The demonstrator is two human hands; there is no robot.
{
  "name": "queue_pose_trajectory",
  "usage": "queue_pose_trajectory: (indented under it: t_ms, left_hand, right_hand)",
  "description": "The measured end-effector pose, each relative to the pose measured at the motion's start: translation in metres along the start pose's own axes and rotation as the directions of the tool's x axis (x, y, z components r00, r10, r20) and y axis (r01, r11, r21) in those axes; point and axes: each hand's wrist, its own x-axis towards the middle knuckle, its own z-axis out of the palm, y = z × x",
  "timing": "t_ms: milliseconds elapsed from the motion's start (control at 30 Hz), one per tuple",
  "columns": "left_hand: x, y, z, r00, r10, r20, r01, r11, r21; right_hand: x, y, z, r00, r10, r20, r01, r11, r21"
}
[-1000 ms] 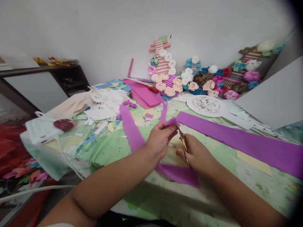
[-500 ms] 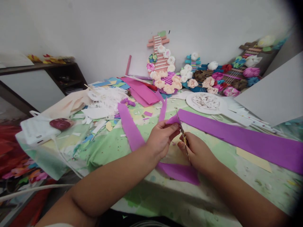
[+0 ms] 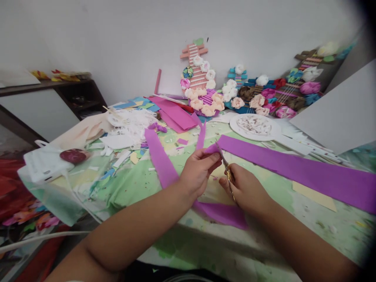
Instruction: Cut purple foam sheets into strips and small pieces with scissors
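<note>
My left hand pinches the near end of a long purple paper strip that runs off to the right across the table. My right hand is closed round small gold-handled scissors, whose blades point up at the pinched end of the strip. Another purple strip lies under my left forearm and curls out below my right hand.
A green-covered table is littered with paper scraps. A white round plate sits behind the strip. Paper-flower guitar shapes lean on the back wall. A grey board stands right. A white bag lies left.
The view has shifted slightly. My hands have stayed together at the strip's end, and the scissors' blades have tilted a little against the paper.
</note>
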Motion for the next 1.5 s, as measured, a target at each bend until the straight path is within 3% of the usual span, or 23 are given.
queue_pose_trajectory:
  t_ms: [667, 900, 1033, 1133, 1233, 1300, 1500]
  left_hand:
    - [-0.001, 0.004, 0.0, 1.0, 0.011, 0.01, -0.011, 0.999, -0.036]
    - [-0.002, 0.009, -0.002, 0.998, -0.061, 0.013, 0.061, 0.997, -0.035]
    - [-0.002, 0.009, -0.002, 0.993, -0.113, 0.031, 0.112, 0.994, 0.01]
    - [-0.004, 0.009, 0.0, 0.988, -0.149, 0.039, 0.142, 0.98, 0.141]
    - [-0.007, 0.008, 0.003, 0.982, -0.176, 0.075, 0.144, 0.939, 0.314]
    - [-0.009, 0.008, 0.005, 0.978, -0.191, 0.086, 0.136, 0.893, 0.43]
    - [-0.011, 0.008, 0.005, 0.958, -0.24, 0.157, 0.1, 0.793, 0.601]
  right_hand:
    - [0.001, 0.002, 0.003, 1.0, -0.004, -0.003, 0.004, 1.0, -0.016]
    - [-0.002, 0.012, 0.006, 0.993, -0.023, -0.118, 0.048, 0.976, 0.213]
    - [0.005, 0.017, 0.011, 0.986, 0.013, -0.164, 0.078, 0.838, 0.539]
    - [0.015, 0.018, 0.012, 0.972, 0.104, -0.213, 0.119, 0.561, 0.819]
    - [0.019, 0.016, 0.01, 0.957, 0.158, -0.243, 0.181, 0.327, 0.928]
    - [0.019, 0.017, 0.008, 0.962, 0.145, -0.232, 0.183, 0.291, 0.939]
    - [0.017, 0.023, 0.011, 0.974, 0.125, -0.187, 0.137, 0.33, 0.934]
